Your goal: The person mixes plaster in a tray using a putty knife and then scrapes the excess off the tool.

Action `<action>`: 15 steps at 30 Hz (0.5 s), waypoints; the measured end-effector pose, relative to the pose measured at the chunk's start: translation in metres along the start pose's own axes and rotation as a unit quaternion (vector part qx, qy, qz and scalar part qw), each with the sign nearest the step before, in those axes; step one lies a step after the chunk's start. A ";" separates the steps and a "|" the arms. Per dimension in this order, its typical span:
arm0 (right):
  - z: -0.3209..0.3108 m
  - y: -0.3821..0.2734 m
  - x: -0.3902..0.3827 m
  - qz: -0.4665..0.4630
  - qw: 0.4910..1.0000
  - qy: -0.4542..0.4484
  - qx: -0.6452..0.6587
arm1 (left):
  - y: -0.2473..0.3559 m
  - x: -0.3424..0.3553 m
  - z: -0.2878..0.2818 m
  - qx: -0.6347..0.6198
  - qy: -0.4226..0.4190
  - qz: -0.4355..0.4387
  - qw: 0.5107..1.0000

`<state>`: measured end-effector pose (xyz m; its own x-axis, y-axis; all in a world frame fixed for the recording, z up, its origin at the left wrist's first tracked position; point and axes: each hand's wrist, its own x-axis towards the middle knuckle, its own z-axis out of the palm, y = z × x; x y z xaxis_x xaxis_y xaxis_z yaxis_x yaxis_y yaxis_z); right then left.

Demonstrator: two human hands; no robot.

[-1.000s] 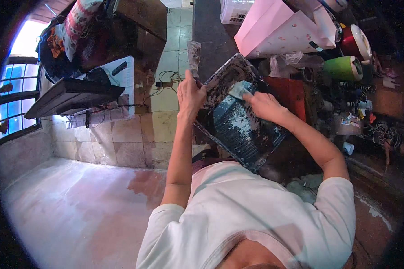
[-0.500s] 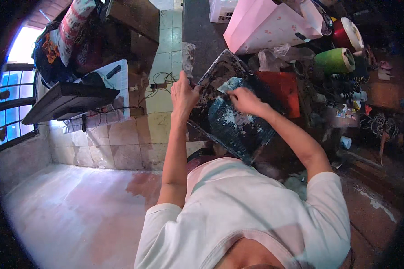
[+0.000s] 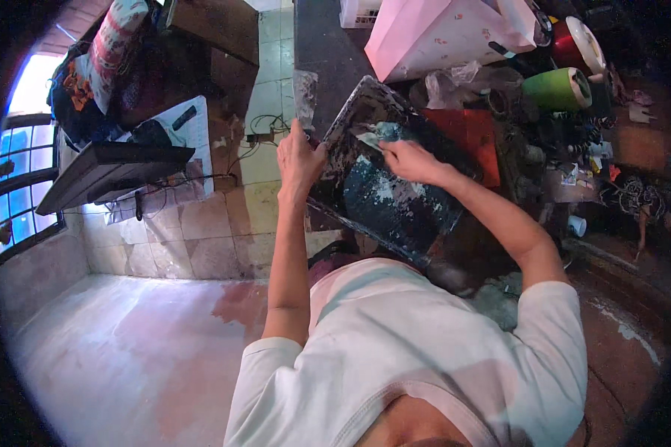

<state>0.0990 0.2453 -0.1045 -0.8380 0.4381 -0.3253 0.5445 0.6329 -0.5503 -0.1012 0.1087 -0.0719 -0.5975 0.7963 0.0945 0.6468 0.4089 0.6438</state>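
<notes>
A dark rectangular tray [image 3: 395,195] with a raised, worn rim lies tilted across the table's near edge. Patchy pale and blue-green marks cover its inner face. At its left rim, my left hand [image 3: 300,160] is closed on the edge, one finger pointing up. My right hand [image 3: 411,160] pinches a small pale flat piece [image 3: 368,139] against the tray's upper middle. Its exact kind is unclear, and the fingers cover part of it.
Beyond the tray stand a pink paper bag [image 3: 447,41], a crumpled clear plastic bag [image 3: 455,80] and a green cylindrical container [image 3: 555,91]. A red flat sheet [image 3: 479,145] lies beside the tray's right side. At left is a dark monitor [image 3: 115,175] with loose cables.
My right hand has slid slightly right with the pale piece, whose flat end now points left. My left hand keeps its hold on the rim. The whole view has shifted a little.
</notes>
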 end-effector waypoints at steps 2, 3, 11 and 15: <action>-0.010 0.008 -0.003 0.035 0.993 -0.021 0.113 | -0.008 -0.004 0.009 -0.007 -0.011 -0.005 1.000; -0.021 0.008 -0.006 0.072 0.971 -0.039 0.225 | -0.011 -0.006 0.013 -0.016 -0.023 -0.008 1.000; -0.022 -0.005 -0.018 -0.001 0.999 0.034 -0.005 | 0.002 0.000 0.012 0.000 -0.025 0.001 1.000; -0.029 -0.020 -0.008 0.038 0.975 0.005 -0.217 | 0.003 -0.006 0.010 -0.009 -0.016 -0.004 1.000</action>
<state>0.0960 0.2481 -0.0685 -0.7948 0.4993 -0.3449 0.5710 0.8077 -0.1466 -0.0914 0.1097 -0.0782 -0.5872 0.8068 0.0660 0.6330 0.4068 0.6587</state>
